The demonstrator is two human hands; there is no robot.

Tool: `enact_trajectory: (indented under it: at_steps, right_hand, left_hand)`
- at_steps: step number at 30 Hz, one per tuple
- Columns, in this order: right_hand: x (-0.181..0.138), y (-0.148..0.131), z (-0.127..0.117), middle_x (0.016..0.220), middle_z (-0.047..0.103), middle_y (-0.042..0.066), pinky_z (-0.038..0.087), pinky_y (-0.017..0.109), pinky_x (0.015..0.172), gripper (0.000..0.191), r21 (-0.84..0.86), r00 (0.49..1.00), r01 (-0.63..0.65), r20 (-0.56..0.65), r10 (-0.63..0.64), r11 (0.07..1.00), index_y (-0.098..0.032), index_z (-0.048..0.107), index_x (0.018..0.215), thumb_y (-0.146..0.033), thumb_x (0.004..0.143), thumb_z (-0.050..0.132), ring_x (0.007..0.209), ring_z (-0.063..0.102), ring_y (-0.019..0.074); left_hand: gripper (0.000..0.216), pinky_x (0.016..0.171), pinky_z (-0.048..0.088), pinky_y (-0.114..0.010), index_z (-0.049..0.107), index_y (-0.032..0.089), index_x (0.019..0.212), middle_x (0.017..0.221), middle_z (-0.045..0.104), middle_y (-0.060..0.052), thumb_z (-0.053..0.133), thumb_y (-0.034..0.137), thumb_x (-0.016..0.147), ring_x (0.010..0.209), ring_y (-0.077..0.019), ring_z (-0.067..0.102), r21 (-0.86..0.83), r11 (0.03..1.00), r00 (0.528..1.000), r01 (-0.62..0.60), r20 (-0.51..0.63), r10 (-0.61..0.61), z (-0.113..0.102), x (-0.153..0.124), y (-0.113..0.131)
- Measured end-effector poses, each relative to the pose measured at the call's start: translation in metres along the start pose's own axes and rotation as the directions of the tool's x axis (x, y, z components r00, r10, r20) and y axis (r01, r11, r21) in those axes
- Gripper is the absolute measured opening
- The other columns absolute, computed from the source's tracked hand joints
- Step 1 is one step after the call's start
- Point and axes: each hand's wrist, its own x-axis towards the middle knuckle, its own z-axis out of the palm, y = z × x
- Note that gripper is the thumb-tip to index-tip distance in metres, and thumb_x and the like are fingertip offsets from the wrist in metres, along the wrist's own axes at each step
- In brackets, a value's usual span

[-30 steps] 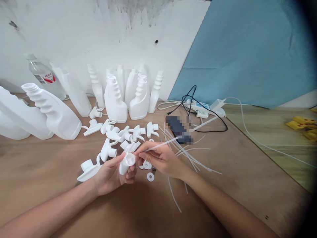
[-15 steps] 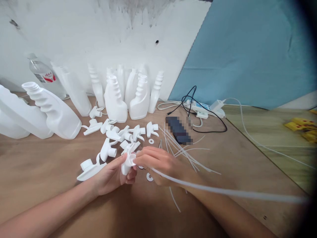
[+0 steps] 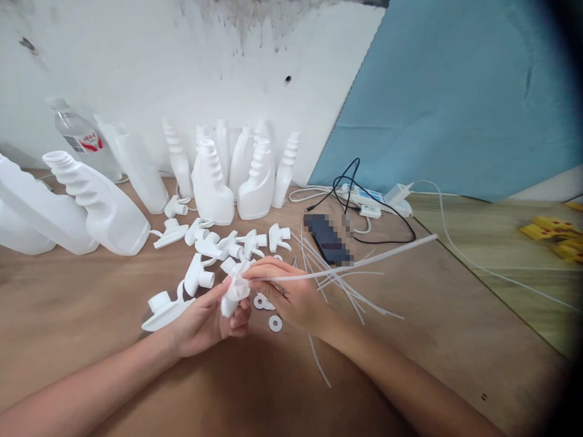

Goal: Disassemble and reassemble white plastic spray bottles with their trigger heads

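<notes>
My left hand (image 3: 212, 321) is closed round a white trigger spray head (image 3: 233, 296), its round collar turned to the right. My right hand (image 3: 291, 294) pinches a thin white plastic tube (image 3: 359, 262) close to its left end, at the collar of the spray head. The tube slopes up and away to the right. Whether its end is inside the collar I cannot tell, as the fingers cover it. Beside the hands lie several flat white washers (image 3: 275, 323). Several more white spray heads (image 3: 199, 274) lie just beyond and left of the hands.
White bottles (image 3: 213, 188) stand along the wall, with larger ones (image 3: 112, 212) at left. A clear drink bottle (image 3: 82, 136) stands behind. Loose tubes (image 3: 348, 291) and a dark phone (image 3: 328, 238) lie to the right, near a power strip (image 3: 371, 199) and cables.
The tube in my right hand has swung from pointing low right to slanting up toward the back right. My right hand has turned, and its fingers have come up over the spray head's collar.
</notes>
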Motion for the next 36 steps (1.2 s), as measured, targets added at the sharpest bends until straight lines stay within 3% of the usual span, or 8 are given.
enact_trajectory:
  at_steps: [7,14,26,30,33,36]
  right_hand:
    - [-0.009,0.012,0.013,0.078,0.061,0.003,0.046,0.026,0.068,0.016,0.011,0.999,-0.036,-0.035,0.036,0.999,-0.017,0.058,0.087,-0.018,0.095,0.044,0.073,0.058,0.0137]
    - [-0.018,0.018,0.021,0.078,0.062,0.003,0.046,0.025,0.067,0.014,0.054,0.996,-0.004,-0.088,0.009,0.999,-0.017,0.059,0.088,-0.017,0.094,0.046,0.073,0.060,0.0132]
    - [-0.021,0.018,0.027,0.073,0.064,0.003,0.045,0.024,0.063,0.015,0.070,0.994,-0.040,-0.103,0.047,0.997,-0.016,0.061,0.084,-0.018,0.092,0.049,0.067,0.060,0.0131]
    - [-0.018,0.017,0.023,0.072,0.063,0.003,0.044,0.025,0.063,0.018,0.085,0.991,-0.113,-0.057,0.118,0.990,-0.016,0.062,0.083,-0.024,0.093,0.049,0.067,0.058,0.0134]
    - [-0.011,0.015,0.012,0.071,0.062,0.003,0.044,0.024,0.059,0.018,0.237,0.971,-0.238,0.023,0.239,0.942,-0.014,0.064,0.082,-0.029,0.089,0.058,0.064,0.056,0.0122]
    - [-0.004,0.018,-0.002,0.070,0.060,0.000,0.043,0.020,0.048,0.026,0.532,0.897,-0.441,0.290,0.334,0.723,-0.014,0.063,0.095,-0.032,0.078,0.071,0.055,0.054,0.0092]
  left_hand:
    - [0.036,0.057,0.033,-0.024,0.064,0.009,0.088,0.079,0.054,-0.004,0.045,0.040,0.094,0.062,-0.0100,0.046,-0.057,0.998,0.999,0.018,-0.046,-0.021,0.002,-0.002,-0.003]
    - [0.032,0.052,0.030,-0.023,0.063,0.010,0.089,0.082,0.057,-0.004,0.047,0.038,0.094,0.061,-0.0094,0.046,-0.121,0.992,0.999,0.033,-0.027,-0.036,0.002,-0.002,-0.004]
    - [0.030,0.063,0.036,-0.025,0.064,0.010,0.092,0.083,0.058,-0.006,0.048,0.036,0.094,0.063,-0.0097,0.046,-0.092,0.996,0.998,0.012,-0.065,-0.018,0.002,-0.003,-0.006]
    - [0.029,0.063,0.036,-0.024,0.063,0.011,0.091,0.084,0.057,-0.005,0.049,0.036,0.093,0.063,-0.0096,0.046,-0.078,0.997,0.999,0.005,-0.048,-0.009,0.002,-0.003,-0.005]
    - [0.031,0.060,0.034,-0.023,0.062,0.011,0.088,0.077,0.054,-0.004,0.049,0.039,0.093,0.063,-0.0107,0.048,-0.035,0.999,1.000,0.018,-0.011,-0.019,0.004,-0.003,-0.004]
    - [0.031,0.055,0.030,-0.023,0.060,0.014,0.089,0.068,0.050,-0.002,0.049,0.042,0.092,0.059,-0.0104,0.045,0.037,0.999,0.999,0.025,0.031,-0.026,0.006,-0.004,-0.006]
